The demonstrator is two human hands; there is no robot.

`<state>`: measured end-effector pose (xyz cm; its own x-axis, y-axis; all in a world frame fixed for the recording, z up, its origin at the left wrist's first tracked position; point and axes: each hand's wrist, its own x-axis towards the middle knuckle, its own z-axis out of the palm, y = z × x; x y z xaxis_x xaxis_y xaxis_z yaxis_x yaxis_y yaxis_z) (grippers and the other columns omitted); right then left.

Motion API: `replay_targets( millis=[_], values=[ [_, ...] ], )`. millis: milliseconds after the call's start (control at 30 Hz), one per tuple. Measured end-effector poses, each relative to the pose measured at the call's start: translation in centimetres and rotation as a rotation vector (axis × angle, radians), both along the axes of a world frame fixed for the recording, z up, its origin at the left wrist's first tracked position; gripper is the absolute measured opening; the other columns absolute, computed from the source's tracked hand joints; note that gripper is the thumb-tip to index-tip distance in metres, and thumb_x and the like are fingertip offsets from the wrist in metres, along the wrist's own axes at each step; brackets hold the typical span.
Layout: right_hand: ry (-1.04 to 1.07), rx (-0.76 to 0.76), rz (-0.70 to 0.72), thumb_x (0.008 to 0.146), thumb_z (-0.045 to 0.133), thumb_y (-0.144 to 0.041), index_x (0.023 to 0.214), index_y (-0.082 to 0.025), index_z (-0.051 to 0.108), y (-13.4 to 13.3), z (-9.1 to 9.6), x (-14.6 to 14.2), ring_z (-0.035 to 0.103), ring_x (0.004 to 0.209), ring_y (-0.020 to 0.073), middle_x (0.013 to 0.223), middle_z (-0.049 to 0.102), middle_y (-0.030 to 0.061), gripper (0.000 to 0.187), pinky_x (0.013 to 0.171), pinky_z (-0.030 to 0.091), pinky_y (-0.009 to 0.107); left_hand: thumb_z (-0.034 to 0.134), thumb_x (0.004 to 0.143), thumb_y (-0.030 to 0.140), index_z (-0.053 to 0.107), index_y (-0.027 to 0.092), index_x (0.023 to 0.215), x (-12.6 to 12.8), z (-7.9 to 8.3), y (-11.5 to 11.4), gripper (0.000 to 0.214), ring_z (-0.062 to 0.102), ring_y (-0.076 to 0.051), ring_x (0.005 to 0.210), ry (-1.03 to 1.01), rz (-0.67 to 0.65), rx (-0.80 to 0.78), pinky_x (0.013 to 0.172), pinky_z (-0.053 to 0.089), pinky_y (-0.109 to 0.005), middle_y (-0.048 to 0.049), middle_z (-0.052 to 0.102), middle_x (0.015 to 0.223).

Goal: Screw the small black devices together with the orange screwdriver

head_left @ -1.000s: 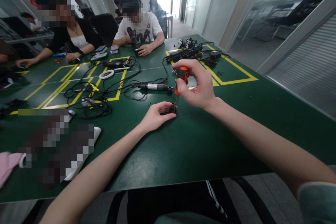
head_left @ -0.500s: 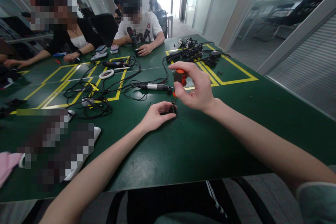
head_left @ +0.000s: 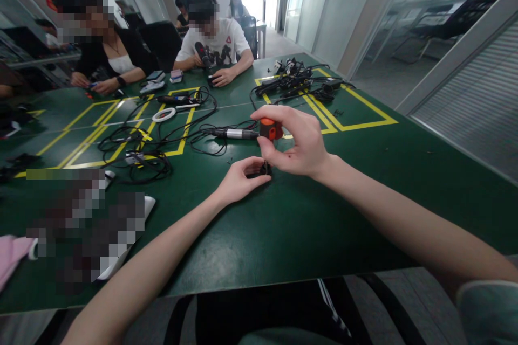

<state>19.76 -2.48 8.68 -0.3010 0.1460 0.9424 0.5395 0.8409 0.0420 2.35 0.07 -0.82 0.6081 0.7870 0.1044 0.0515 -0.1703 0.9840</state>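
My right hand (head_left: 297, 143) grips a screwdriver (head_left: 270, 128) by its orange and black handle, the fingers wrapped round it. Its shaft points down toward a small black part (head_left: 265, 170) on the green table (head_left: 283, 232). My left hand (head_left: 240, 179) is closed around that part, thumb on the near side and fingers on the far side. The exact kind of the part is too small to make out. Just behind my hands lies a black and silver pen-shaped electric screwdriver (head_left: 237, 133) with a cord.
Black cables (head_left: 157, 164) coil at the left middle; a heap of cabled devices (head_left: 291, 81) lies at the far right. A white ring of tape (head_left: 164, 114) sits among yellow tape lines. Two blurred flat objects (head_left: 121, 232) are at the left. Several people sit across the table.
My right hand has come down and slightly left with the screwdriver, closer to the black part. My left hand stays put. A person at the far left has drawn their hands together.
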Motion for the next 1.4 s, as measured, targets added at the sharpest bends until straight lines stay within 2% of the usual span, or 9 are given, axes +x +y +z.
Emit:
replay_targets(
  millis=[233,600,867,967,1200,1400],
  values=[
    [0.034,0.010,-0.037,0.092,0.061,-0.016,0.118,-0.016,0.066,0.0,0.0,0.0,0.077,0.084,0.0189,0.103,0.081,0.0073,0.027,0.078,0.065,0.033,0.086,0.078,0.025,0.076,0.014,0.109,0.0,0.0,0.0,0.035,0.077,-0.027,0.108,-0.005,-0.005,-0.003,0.111,0.056,-0.049,-0.0112,0.081,0.116],
    [0.036,-0.003,-0.022,0.090,0.059,-0.016,0.118,-0.017,0.067,0.1,0.0,0.0,0.076,0.083,0.0197,0.103,0.081,0.0070,0.030,0.078,0.064,0.034,0.087,0.079,0.026,0.077,0.014,0.111,0.0,0.0,0.1,0.035,0.077,-0.026,0.109,-0.012,-0.013,-0.008,0.111,0.057,-0.047,-0.0106,0.082,0.116],
    [0.006,-0.125,0.078,0.092,0.054,-0.018,0.110,-0.016,0.066,0.1,0.7,0.2,0.067,0.080,0.0181,0.093,0.072,0.0052,0.022,0.074,0.058,0.034,0.086,0.079,0.025,0.077,0.014,0.111,-0.1,0.1,0.1,0.035,0.077,-0.026,0.108,-0.003,-0.013,0.007,0.110,0.057,-0.046,-0.0104,0.082,0.115],
    [-0.014,-0.188,0.092,0.091,0.056,-0.016,0.112,-0.017,0.065,0.1,1.0,0.5,0.068,0.083,0.0175,0.098,0.073,0.0053,0.023,0.075,0.057,0.033,0.087,0.078,0.024,0.076,0.014,0.114,-0.1,0.1,0.0,0.038,0.078,-0.025,0.107,-0.005,-0.012,0.016,0.110,0.057,-0.046,-0.0102,0.082,0.116],
    [-0.060,-0.108,0.022,0.096,0.056,-0.014,0.124,-0.018,0.064,0.0,0.9,0.4,0.063,0.075,0.0171,0.091,0.069,0.0027,0.029,0.072,0.056,0.035,0.088,0.078,0.024,0.076,0.014,0.110,-0.1,0.1,0.0,0.035,0.077,-0.025,0.107,-0.009,-0.001,0.004,0.110,0.057,-0.047,-0.0104,0.082,0.114],
    [-0.067,-0.086,0.003,0.097,0.056,-0.014,0.124,-0.017,0.064,-0.1,0.9,0.4,0.063,0.076,0.0171,0.093,0.070,0.0037,0.028,0.071,0.055,0.034,0.087,0.077,0.023,0.076,0.014,0.109,0.0,0.1,0.0,0.034,0.077,-0.024,0.104,-0.008,0.000,-0.001,0.109,0.057,-0.045,-0.0097,0.082,0.112]
  ],
)
